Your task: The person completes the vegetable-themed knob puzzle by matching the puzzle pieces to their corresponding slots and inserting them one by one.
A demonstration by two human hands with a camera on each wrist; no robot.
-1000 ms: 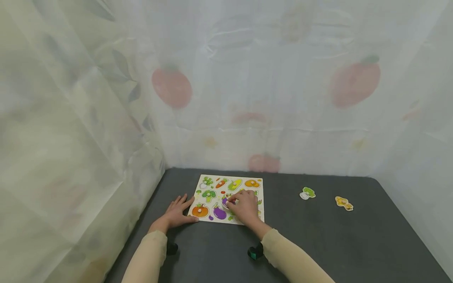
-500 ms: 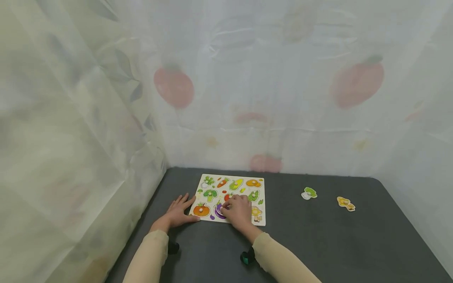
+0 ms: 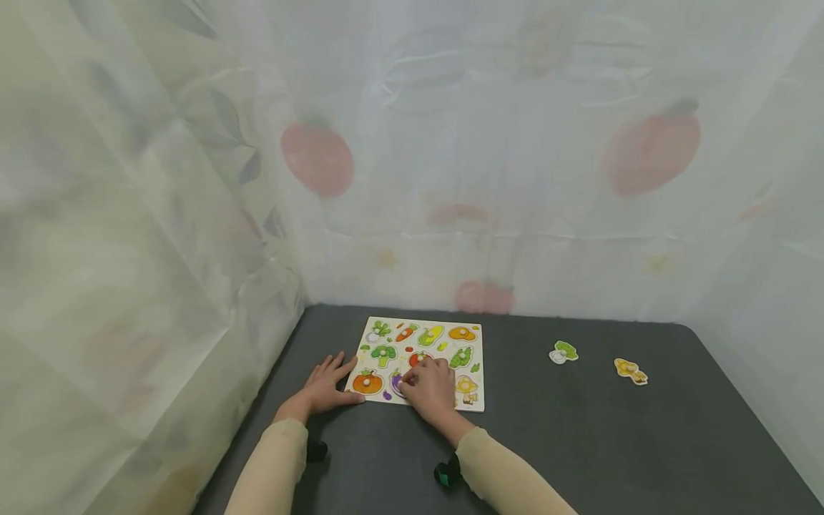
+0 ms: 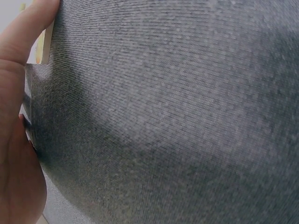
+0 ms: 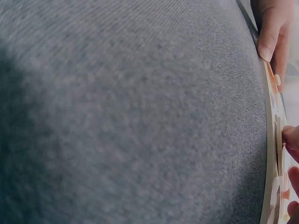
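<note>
A white vegetable puzzle board (image 3: 400, 357) lies flat on the dark table. My right hand (image 3: 430, 390) bends over its front part and pinches a purple eggplant puzzle piece (image 3: 395, 385) with thumb and fingertips. In the right wrist view, that piece (image 5: 279, 147) sits close over the board's surface, with the fingertips right at it. My left hand (image 3: 324, 386) rests at the board's left edge with fingers straight and spread, thumb on the front left corner. Beside that thumb is an orange pumpkin piece (image 3: 367, 383) with a knob.
Off to the right lie two loose pieces, a green-and-white leafy vegetable (image 3: 563, 352) and a yellow one (image 3: 631, 371). Broccoli (image 3: 383, 355) and tomato (image 3: 420, 359) show in the middle row of the board. Pale fruit-print curtains (image 3: 547, 257) surround the table.
My right hand has brought the eggplant piece left and toward me, from mid-board to the front row beside the pumpkin. My left hand has stayed at the board's left edge.
</note>
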